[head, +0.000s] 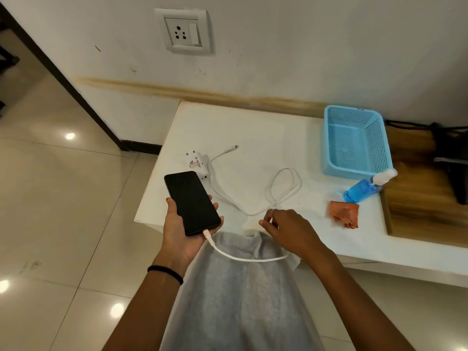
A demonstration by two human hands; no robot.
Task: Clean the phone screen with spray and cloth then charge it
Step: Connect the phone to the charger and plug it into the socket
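An off-white wall (304,46) fills the top of the view, scuffed, with a brownish stain band (202,93) running across it. At 12 o'clock a white wall socket (184,31) with a switch is set into it. A white table (253,138) stands against the wall toward 2 o'clock, beside a wooden surface (417,198) at 3 o'clock. Glossy cream floor tiles (63,198) at 9 o'clock reflect ceiling lights. A dark skirting (63,79) runs along the wall's base at 10 o'clock.
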